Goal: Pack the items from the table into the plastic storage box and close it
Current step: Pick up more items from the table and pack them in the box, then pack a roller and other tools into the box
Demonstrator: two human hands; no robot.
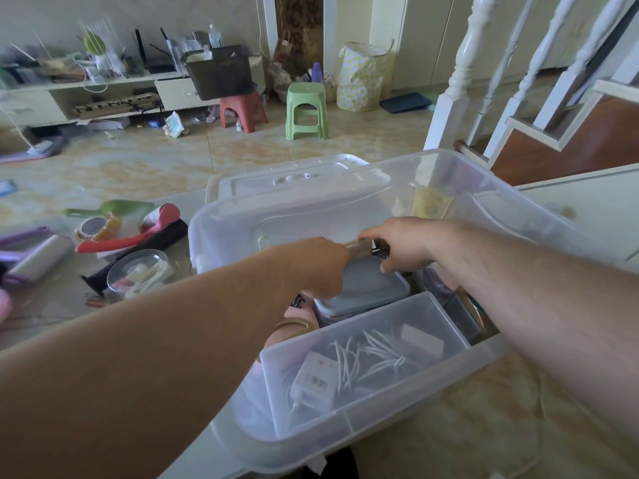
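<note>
The clear plastic storage box (pixel 484 188) stands open on the table, its lid (pixel 297 188) lying behind it. Inside are a small clear bin of white cables and chargers (pixel 363 368), a grey-lidded container (pixel 370 285) and a yellow packet (pixel 430 202). Both hands reach into the box and hold one small clear, dark-ended object (pixel 366 248) between them. My left hand (pixel 321 267) grips its left end; my right hand (pixel 401 243) pinches its right end. The object is mostly hidden by fingers.
Left of the box on the table lie a round clear tub (pixel 138 271), tape rolls (pixel 98 228), a red tool (pixel 138 233), a black comb (pixel 138 254), a green scoop (pixel 110 207) and a lint roller (pixel 38 257). Stair railing (pixel 460 81) rises at right.
</note>
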